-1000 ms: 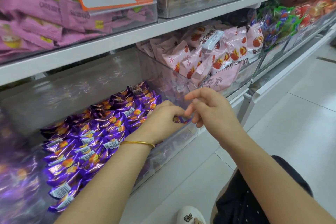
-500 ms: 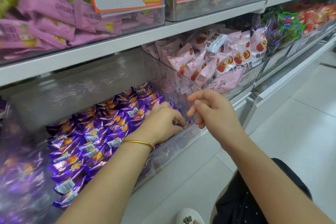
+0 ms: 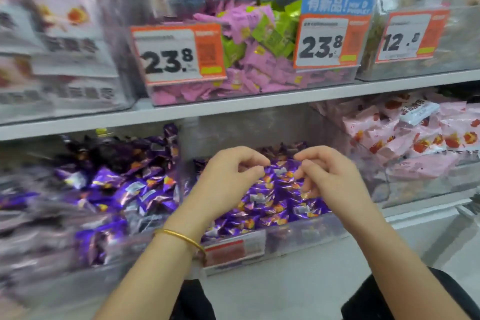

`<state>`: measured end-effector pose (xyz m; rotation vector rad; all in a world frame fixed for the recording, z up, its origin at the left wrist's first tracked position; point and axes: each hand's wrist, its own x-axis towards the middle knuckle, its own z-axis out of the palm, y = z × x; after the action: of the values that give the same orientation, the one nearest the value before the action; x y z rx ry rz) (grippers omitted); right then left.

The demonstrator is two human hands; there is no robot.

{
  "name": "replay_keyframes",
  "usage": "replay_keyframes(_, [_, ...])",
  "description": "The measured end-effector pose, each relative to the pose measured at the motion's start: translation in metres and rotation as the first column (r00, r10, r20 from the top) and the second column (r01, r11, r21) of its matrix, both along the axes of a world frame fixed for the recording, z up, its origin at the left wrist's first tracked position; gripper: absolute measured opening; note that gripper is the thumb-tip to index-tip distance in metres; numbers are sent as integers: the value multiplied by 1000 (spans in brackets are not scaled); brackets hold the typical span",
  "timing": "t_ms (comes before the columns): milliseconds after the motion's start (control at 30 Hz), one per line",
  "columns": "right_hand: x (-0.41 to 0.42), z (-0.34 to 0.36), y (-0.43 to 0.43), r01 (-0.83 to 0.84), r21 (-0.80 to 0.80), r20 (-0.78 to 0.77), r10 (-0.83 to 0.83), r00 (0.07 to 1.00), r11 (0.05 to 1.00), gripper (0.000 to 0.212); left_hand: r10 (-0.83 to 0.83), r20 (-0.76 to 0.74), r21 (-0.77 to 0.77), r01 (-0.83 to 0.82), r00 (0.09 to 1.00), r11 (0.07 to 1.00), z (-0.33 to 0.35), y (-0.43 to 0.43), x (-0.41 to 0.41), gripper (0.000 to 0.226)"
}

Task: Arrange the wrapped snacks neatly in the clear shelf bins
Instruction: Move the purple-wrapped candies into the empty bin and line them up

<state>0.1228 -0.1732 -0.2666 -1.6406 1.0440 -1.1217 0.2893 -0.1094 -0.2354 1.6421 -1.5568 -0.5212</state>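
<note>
Fingertips point(image 3: 255, 170) of the left hand point(image 3: 228, 184) curl in toward the thumb, narrow but pinching nothing that shows; the right hand point(image 3: 330, 179) mirrors it, its fingers point(image 3: 302, 163) bent and nearly closed, with no wrapper clearly between them. Both hands hover just above the purple wrapped snacks point(image 3: 270, 197), which lie heaped in the clear bin point(image 3: 298, 234) directly beneath and between the two hands. Whether any fingertip touches a wrapper cannot be told through the blur. A gold bangle point(image 3: 181, 238) circles the left wrist. More purple packets point(image 3: 124, 189) fill the neighbouring bin to the left, pink packets point(image 3: 426, 138) sit in the bin to the right, and the shelf point(image 3: 233, 106) above carries bins with price tags point(image 3: 176, 56).
</note>
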Motion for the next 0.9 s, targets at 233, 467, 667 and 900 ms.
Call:
replay_keyframes(233, [125, 24, 43, -378, -171, -227, 337, 914, 910, 23, 394, 9, -106, -391, 919, 914, -3, 85, 85, 21])
replay_keyframes(467, [247, 25, 12, -608, -409, -800, 53, 597, 680, 54, 521, 79, -118, -511, 850, 851, -14, 81, 150, 32])
replay_keyframes(667, [303, 11, -31, -711, -230, -962, -42, 271, 664, 99, 496, -90, -88, -503, 864, 860, -26, 83, 169, 32])
replay_keyframes(900, [304, 8, -22, -687, -268, -945, -46, 324, 676, 57, 395, -494, -61, -485, 774, 873, -17, 88, 173, 29])
